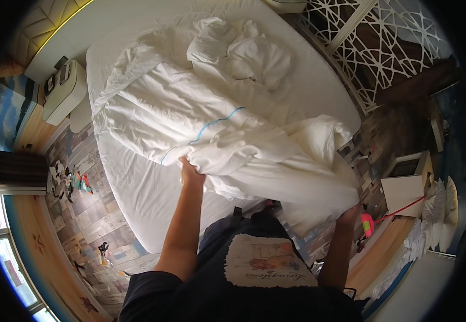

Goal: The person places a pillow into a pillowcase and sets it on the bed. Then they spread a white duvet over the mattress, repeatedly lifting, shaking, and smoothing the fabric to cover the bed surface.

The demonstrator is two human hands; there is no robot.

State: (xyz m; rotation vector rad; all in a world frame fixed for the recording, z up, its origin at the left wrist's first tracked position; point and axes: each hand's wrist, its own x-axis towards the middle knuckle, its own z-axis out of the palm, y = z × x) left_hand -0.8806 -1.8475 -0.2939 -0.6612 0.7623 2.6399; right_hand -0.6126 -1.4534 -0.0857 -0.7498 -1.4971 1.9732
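Note:
A white duvet (233, 141) with a thin blue line lies bunched across the bed, its near side lifted towards me. My left hand (192, 172) grips a fold of it close to the blue line. Further right, my right hand (350, 214) is shut on the duvet's corner, with the cloth stretched taut between both hands. Under the duvet a white fitted sheet (128, 197) covers the mattress. Crumpled white bedding (257, 60) is heaped beyond it; whether this is pillows or more duvet I cannot tell.
Litter (80, 183) and small objects (104, 251) lie on the wood-pattern floor to the left. A white nightstand (61, 94) stands by the bed's far left. On the right are a white box-shaped cabinet (406, 185), stacked white pillows (440, 215) and a pink thing with a red handle (368, 224).

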